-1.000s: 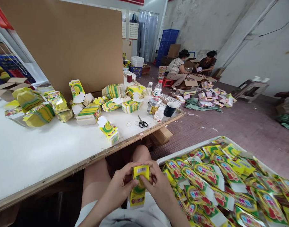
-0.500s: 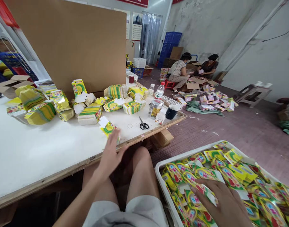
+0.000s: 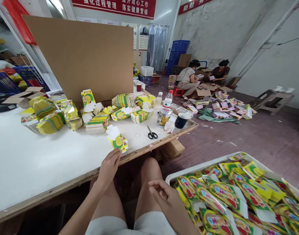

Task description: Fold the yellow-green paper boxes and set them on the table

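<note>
Near the table's front edge lies a flat yellow-green carton [image 3: 118,142] with white flaps, printed with fruit. My left hand [image 3: 109,166] has its fingers together on the carton's lower edge; the thumb is mostly hidden. Above my right thigh, my right hand [image 3: 169,199] hangs with loosely curled fingers, the thumb apart from them, and nothing visible in it. Beside it on the right stands a white tray [image 3: 200,168] heaped with similar flat cartons [image 3: 213,195] showing red fruit. Stacks of yellow-green cartons [image 3: 97,123] line the table behind my left hand.
Black-handled scissors [image 3: 152,133] lie near the table edge. A clear jar [image 3: 164,117], a water bottle [image 3: 168,99] and a dark mug [image 3: 181,120] crowd its right corner. A large cardboard sheet [image 3: 83,62] stands behind. Two people sit beyond, near scattered boxes [image 3: 222,106].
My right hand has left the cartons in the tray and moved left over my thigh. My left hand has drawn its spread fingers together at the lower edge of the carton on the table.
</note>
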Demonstrator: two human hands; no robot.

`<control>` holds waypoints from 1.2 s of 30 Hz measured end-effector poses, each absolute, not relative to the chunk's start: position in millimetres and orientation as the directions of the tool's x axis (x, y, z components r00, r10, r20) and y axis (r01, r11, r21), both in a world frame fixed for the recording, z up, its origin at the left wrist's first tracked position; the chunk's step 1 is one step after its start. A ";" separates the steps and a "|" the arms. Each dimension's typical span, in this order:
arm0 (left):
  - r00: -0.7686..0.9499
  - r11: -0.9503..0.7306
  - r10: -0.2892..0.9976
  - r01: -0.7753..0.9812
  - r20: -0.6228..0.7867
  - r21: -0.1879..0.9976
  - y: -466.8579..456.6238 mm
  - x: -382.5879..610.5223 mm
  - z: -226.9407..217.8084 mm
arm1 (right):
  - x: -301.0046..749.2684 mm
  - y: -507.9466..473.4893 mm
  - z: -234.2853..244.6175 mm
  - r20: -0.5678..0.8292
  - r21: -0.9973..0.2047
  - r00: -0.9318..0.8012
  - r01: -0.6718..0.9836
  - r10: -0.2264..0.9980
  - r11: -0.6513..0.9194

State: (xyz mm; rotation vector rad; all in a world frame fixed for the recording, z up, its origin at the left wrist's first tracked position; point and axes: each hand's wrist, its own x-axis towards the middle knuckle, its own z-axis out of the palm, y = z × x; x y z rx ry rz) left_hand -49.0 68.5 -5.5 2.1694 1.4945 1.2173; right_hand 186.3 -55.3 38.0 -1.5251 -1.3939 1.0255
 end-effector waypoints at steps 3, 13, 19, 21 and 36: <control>0.123 -0.516 0.811 0.613 0.573 0.599 39.9 -43.5 4.9 | 177.5 -53.1 29.6 -0.076 -0.986 0.133 0.138 0.988 -0.094; 0.267 -0.580 0.784 -0.010 0.561 0.815 -37.5 -8.0 15.9 | 170.4 -53.5 23.9 -0.228 -0.919 0.236 -0.373 0.945 -0.129; 0.511 0.263 0.859 -0.472 0.018 0.842 -23.9 -3.4 30.6 | 151.4 -63.2 22.2 -0.226 -0.888 0.078 -0.426 0.971 -0.173; 0.585 0.366 0.811 -0.481 -0.020 0.797 -24.3 -2.6 31.7 | 148.2 -65.5 23.3 -0.219 -0.888 0.062 -0.426 0.974 -0.172; 0.349 0.193 0.935 -0.357 -0.062 0.914 -26.5 13.3 24.1 | 147.4 -71.6 15.5 -0.082 -0.996 0.168 0.032 0.982 -0.088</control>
